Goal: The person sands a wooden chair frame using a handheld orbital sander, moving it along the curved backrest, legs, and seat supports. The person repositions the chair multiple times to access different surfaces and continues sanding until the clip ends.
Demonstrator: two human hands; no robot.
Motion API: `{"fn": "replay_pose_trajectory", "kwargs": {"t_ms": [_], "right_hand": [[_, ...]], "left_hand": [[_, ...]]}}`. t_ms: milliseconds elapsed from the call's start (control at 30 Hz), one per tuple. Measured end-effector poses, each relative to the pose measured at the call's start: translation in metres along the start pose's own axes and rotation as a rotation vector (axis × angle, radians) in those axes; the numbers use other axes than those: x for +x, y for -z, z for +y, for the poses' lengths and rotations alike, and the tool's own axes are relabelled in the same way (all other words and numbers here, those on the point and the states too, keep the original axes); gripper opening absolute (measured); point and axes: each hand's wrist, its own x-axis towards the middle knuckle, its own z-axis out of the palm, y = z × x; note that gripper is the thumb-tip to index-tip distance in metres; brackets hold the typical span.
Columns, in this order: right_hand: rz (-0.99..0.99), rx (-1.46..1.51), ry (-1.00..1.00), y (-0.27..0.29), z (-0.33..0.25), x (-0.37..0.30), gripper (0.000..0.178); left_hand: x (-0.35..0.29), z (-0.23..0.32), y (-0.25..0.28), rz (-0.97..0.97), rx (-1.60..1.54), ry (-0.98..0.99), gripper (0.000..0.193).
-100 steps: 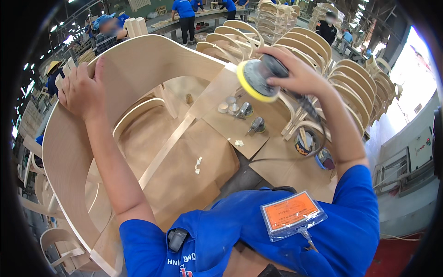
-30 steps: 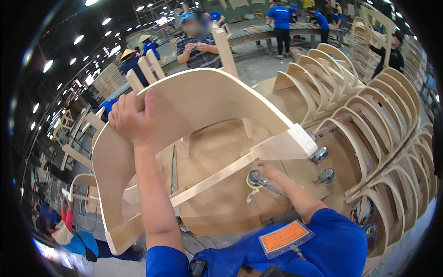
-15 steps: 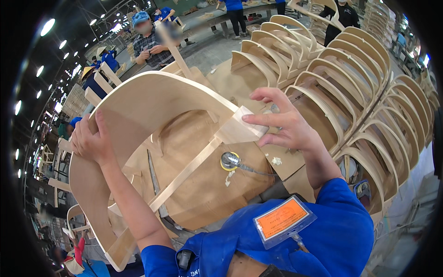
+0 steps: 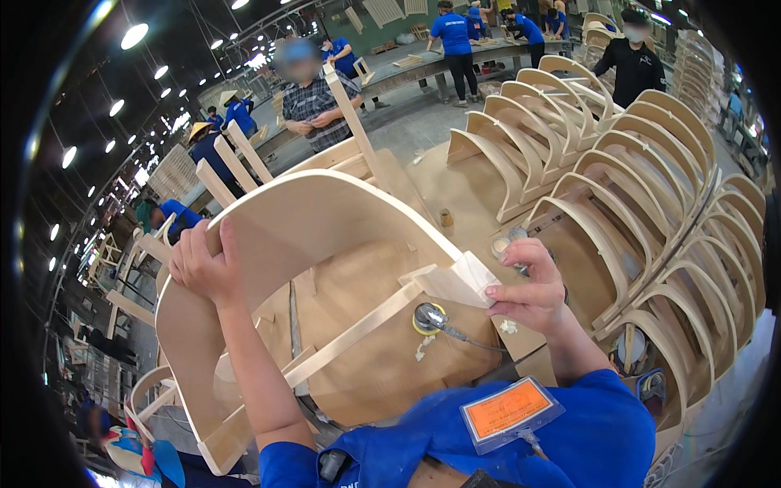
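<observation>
A pale wooden chair frame with a wide curved back stands tilted before me. My left hand is closed over the curved back's upper left edge, thumb on the inner face. At the other end, my right hand pinches the tip of the pale corner block, where the curved back ends. A straight wooden rail runs from that block down toward my left forearm. Beyond the rail, a round sander with a yellow rim and a cord lies on brown cardboard.
Many curved chair backs stand in rows at the right. Small containers sit beyond my right hand. Brown cardboard covers the work surface. A person in a checked shirt stands across from me; other people work farther back.
The view has tilted upward, so the chair frame appears lower and farther right. My right hand's fingers, spread before, have drawn in around the corner block's tip. My left hand keeps its hold.
</observation>
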Motion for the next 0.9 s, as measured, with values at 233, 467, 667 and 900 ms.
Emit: {"fn": "replay_pose_trajectory", "kwargs": {"t_ms": [233, 467, 667, 900], "right_hand": [[-0.105, -0.066, -0.062, -0.001, -0.003, 0.000, 0.043], [0.099, 0.056, -0.095, -0.016, -0.001, -0.018, 0.045], [-0.053, 0.021, -0.053, -0.007, 0.006, -0.006, 0.044], [0.090, 0.281, -0.175, -0.020, 0.004, -0.020, 0.041]], "left_hand": [[-0.001, 0.000, 0.001, -0.008, 0.018, 0.008, 0.032], [-0.004, -0.003, 0.003, -0.046, 0.015, 0.014, 0.033], [-0.003, -0.002, 0.006, -0.046, -0.003, 0.001, 0.034], [-0.002, -0.004, 0.004, -0.086, 0.041, -0.015, 0.037]]}}
